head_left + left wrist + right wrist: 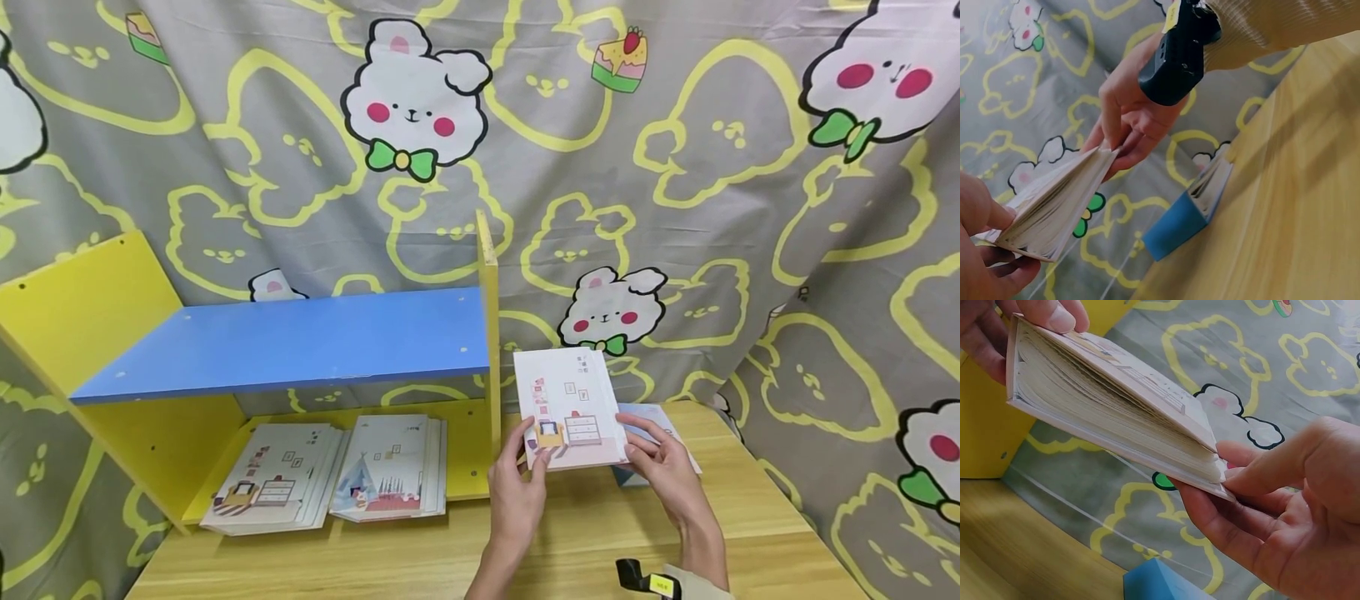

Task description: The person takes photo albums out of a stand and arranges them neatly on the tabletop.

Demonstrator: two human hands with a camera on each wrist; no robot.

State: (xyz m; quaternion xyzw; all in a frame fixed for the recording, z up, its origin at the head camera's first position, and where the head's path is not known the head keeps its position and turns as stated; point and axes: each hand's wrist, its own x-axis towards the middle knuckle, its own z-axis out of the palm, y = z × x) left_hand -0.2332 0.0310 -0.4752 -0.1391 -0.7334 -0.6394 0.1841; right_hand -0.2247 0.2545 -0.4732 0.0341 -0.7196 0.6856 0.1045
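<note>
Patterned grey curtain (517,187) is hung across the upper frame, above a wood-grain tabletop (592,537). One white illustrated book (566,396) is held right of centre above the tabletop, its sides pinched by left hand (519,487) and right hand (667,467). One blue book (1175,226) is rested on the tabletop, lower right. Two groups of white books (273,471) are set on a yellow-and-blue shelf (300,337), lower left.

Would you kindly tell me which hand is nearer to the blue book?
Right. The right hand partly covers the blue book in the head view; the left hand, across the held white book, is farther left.
</note>
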